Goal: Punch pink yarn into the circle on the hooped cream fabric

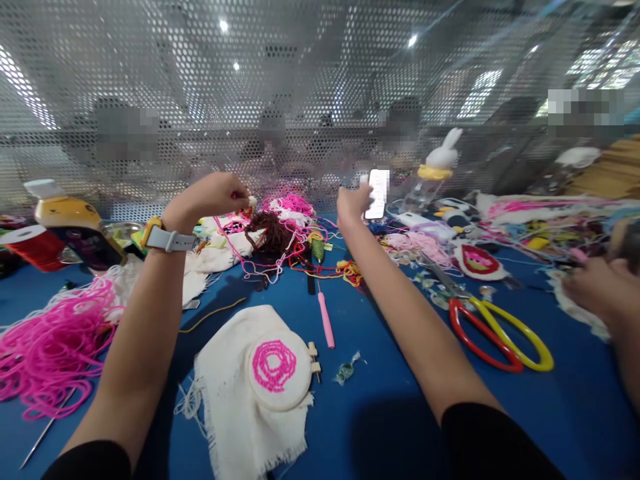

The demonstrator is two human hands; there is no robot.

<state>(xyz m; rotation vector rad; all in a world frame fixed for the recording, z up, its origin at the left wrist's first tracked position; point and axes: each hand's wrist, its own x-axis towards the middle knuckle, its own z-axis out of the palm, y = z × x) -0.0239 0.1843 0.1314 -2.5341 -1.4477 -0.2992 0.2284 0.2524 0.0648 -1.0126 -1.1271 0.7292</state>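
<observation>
My left hand [213, 197], a yellow-cased watch [167, 237] on its wrist, reaches over the yarn pile with fingers pinched together; what they hold is too small to name. Just beyond its fingertips lie a whitish bit and dark brown yarn [270, 233], with pink yarn [290, 203] behind. My right hand [356, 203] is raised before a lit phone [377, 193]; its fingers overlap the phone's edge, and whether they grip anything is unclear. Between my forearms lies white cloth [230, 387] in an embroidery hoop [300, 393] with a pink looped ring [274, 365]. A pink-handled punch needle [325, 320] lies beside it.
Loose pink yarn [55, 340] lies left, near a yellow bottle [70, 213] and red spool [35, 247]. Scissors [500, 333] with red and yellow handles lie right. A wrapped candy [347, 369] sits near the hoop. Another person's hand [597, 290] is at far right; perforated metal [310, 80] stands behind.
</observation>
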